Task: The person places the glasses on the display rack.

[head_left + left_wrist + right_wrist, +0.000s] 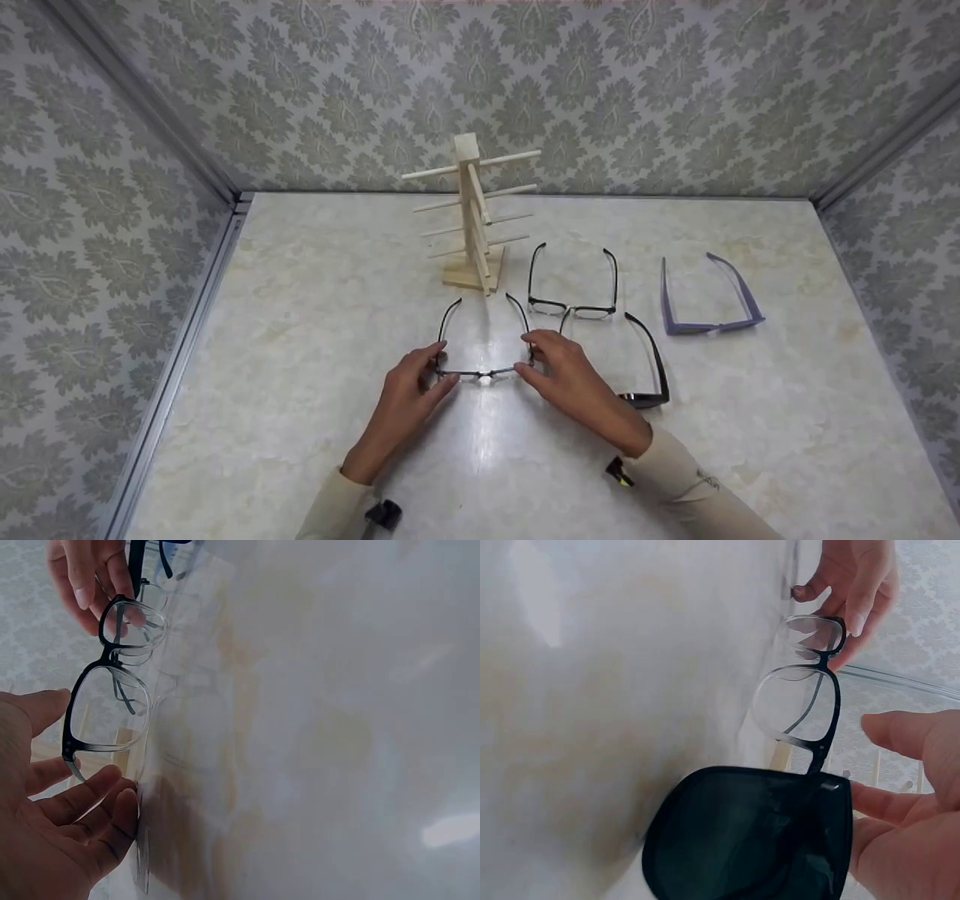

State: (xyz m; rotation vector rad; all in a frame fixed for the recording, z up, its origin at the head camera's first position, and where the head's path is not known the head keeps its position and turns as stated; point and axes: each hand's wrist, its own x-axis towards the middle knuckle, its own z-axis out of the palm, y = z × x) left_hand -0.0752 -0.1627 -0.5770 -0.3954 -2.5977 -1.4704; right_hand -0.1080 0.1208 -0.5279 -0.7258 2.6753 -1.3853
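Observation:
Eyeglasses [469,373] with a black upper rim and clear lower rims stand on the table, temples pointing away from me. At their left corner my left hand [411,382] has its thumb at the front rim and its fingers by the hinge and temple. My right hand [566,375] is around the right corner, fingers beside the temple; in the right wrist view its thumb [900,731] stands off the frame. Black sunglasses [656,367] lie under and beside the right hand, partly hidden by it. Their dark lens [720,840] covers part of the right wrist view.
A wooden rack [466,202] with pegs stands behind the eyeglasses. Right of it lie another pair of black-topped glasses [615,277] and a purple pair [712,328]. Patterned walls [480,82] enclose the pale marbled table [315,292] at the back and sides.

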